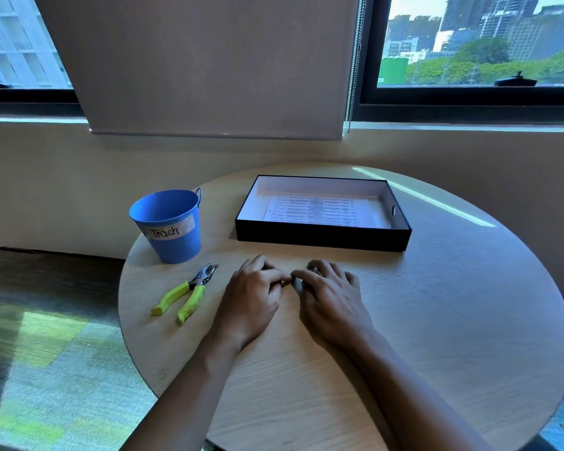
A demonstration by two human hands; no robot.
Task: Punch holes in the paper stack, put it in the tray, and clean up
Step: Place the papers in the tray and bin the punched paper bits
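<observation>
The paper stack [319,211] lies flat inside the black tray [321,237] at the back of the round table. The hole punch [184,292] with yellow-green handles lies on the table left of my hands. My left hand [253,299] and my right hand [331,299] rest side by side on the table in front of the tray, fingers curled and fingertips meeting. A tiny pale paper scrap [296,284] shows between them; my left thumb and forefinger seem to pinch at it. My right fingers lie bent on the tabletop next to it.
A blue bucket [171,222] labelled "Trash" stands at the table's left edge, behind the punch. The wooden table [453,304] curves away on the right. A wall and windows lie beyond; carpeted floor is at the left.
</observation>
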